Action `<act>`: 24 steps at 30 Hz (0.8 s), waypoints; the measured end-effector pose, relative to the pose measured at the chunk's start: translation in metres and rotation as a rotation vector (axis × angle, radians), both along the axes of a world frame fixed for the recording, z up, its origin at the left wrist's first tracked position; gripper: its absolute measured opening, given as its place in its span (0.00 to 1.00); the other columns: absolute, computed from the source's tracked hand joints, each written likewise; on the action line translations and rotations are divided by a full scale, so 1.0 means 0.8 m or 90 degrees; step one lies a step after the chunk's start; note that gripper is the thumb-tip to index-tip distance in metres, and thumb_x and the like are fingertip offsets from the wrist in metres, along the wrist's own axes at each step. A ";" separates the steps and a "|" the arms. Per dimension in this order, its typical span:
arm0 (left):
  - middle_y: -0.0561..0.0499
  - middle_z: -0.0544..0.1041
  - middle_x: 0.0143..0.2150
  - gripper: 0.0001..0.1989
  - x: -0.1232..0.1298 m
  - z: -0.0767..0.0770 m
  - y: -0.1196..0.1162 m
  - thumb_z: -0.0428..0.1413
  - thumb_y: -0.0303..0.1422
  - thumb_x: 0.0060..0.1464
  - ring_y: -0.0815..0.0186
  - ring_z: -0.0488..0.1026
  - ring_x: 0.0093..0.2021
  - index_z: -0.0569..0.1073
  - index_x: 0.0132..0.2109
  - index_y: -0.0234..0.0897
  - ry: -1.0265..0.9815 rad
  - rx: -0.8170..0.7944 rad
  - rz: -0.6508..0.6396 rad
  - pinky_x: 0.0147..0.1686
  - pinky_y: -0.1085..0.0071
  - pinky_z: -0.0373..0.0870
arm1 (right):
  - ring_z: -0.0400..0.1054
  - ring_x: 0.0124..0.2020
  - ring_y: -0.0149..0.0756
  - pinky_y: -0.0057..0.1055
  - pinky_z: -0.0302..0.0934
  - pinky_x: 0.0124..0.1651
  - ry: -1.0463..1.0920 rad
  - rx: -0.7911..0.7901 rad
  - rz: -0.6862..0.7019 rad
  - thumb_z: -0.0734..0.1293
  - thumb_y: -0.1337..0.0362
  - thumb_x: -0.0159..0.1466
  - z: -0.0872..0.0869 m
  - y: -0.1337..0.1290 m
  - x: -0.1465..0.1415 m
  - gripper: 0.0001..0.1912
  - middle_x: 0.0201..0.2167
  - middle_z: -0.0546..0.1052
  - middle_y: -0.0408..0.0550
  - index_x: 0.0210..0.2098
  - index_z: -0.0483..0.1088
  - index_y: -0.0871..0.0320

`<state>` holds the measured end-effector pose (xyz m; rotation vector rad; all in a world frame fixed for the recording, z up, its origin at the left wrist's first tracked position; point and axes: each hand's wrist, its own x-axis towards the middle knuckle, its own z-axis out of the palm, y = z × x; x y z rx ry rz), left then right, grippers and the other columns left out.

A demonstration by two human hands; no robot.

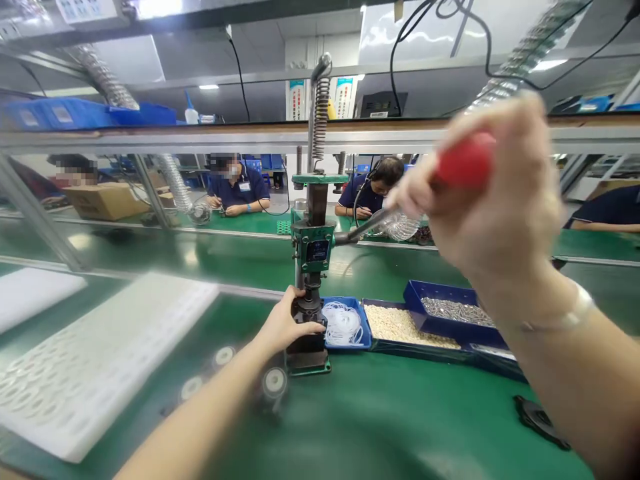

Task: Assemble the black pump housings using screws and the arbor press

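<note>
A green hand press [315, 247] with a tall spring stands upright on the green bench. My right hand [505, 193] is raised and closed around the red knob [467, 160] of its lever [370, 225], which slopes up to the right; the hand is slightly blurred. Under the press ram sits a black round part [310, 310]. My left hand [285, 323] grips this part, thumb in front and fingers behind, partly hidden. Several black parts with white round centres, one of them a near part [275, 382], lie beside my left forearm.
Right of the press stand a blue tray of white rings [344, 323], a tray of small cream pieces [393, 325] and a blue bin of metal pins [453, 308]. A black part [540, 420] lies at right. A white perforated sheet [115, 347] covers the left. Co-workers sit opposite.
</note>
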<state>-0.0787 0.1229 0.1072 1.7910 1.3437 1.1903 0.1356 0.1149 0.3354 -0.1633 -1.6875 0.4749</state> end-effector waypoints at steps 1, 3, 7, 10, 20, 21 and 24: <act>0.52 0.75 0.46 0.33 0.001 0.001 0.002 0.70 0.42 0.39 0.59 0.73 0.46 0.62 0.48 0.41 -0.003 -0.003 -0.005 0.47 0.66 0.69 | 0.61 0.20 0.35 0.42 0.67 0.33 -0.027 -0.009 -0.013 0.55 0.55 0.74 -0.017 -0.021 0.012 0.19 0.19 0.61 0.42 0.29 0.68 0.50; 0.52 0.75 0.45 0.33 0.002 0.001 0.006 0.70 0.43 0.39 0.59 0.74 0.45 0.62 0.48 0.42 -0.007 -0.013 -0.011 0.46 0.66 0.69 | 0.59 0.19 0.37 0.45 0.65 0.32 -0.131 -0.021 -0.012 0.60 0.62 0.71 -0.058 -0.051 0.033 0.19 0.17 0.60 0.44 0.23 0.67 0.52; 0.51 0.75 0.45 0.34 0.002 -0.005 0.011 0.70 0.44 0.39 0.59 0.73 0.45 0.61 0.48 0.42 -0.008 -0.020 -0.025 0.47 0.66 0.69 | 0.60 0.21 0.41 0.49 0.65 0.39 -0.196 -0.051 -0.059 0.62 0.67 0.64 -0.134 -0.071 0.048 0.11 0.18 0.62 0.46 0.25 0.67 0.52; 0.51 0.75 0.46 0.33 0.002 -0.009 0.013 0.71 0.43 0.39 0.58 0.73 0.47 0.62 0.47 0.42 -0.023 -0.008 -0.025 0.48 0.65 0.69 | 0.58 0.22 0.37 0.53 0.61 0.46 -0.090 -0.016 -0.049 0.62 0.68 0.64 -0.157 -0.065 0.043 0.10 0.19 0.63 0.44 0.26 0.66 0.55; 0.50 0.75 0.46 0.33 0.002 -0.011 0.017 0.70 0.43 0.39 0.58 0.73 0.48 0.62 0.47 0.41 -0.002 0.006 -0.004 0.50 0.64 0.68 | 0.58 0.23 0.33 0.49 0.63 0.45 -0.018 0.065 -0.015 0.63 0.71 0.63 -0.167 -0.053 0.031 0.09 0.20 0.64 0.41 0.26 0.66 0.56; 0.50 0.75 0.46 0.32 0.001 -0.009 0.017 0.70 0.42 0.39 0.58 0.73 0.48 0.62 0.47 0.40 0.004 0.006 0.001 0.50 0.64 0.68 | 0.59 0.23 0.33 0.48 0.64 0.44 -0.014 0.068 -0.012 0.63 0.70 0.64 -0.165 -0.052 0.031 0.10 0.20 0.64 0.42 0.26 0.66 0.55; 0.50 0.75 0.45 0.32 0.001 0.001 0.008 0.69 0.41 0.40 0.57 0.73 0.47 0.62 0.48 0.40 0.030 0.002 0.024 0.50 0.62 0.68 | 0.61 0.24 0.34 0.41 0.66 0.38 -0.052 0.048 -0.020 0.61 0.61 0.70 -0.131 -0.047 0.030 0.14 0.22 0.64 0.43 0.26 0.65 0.55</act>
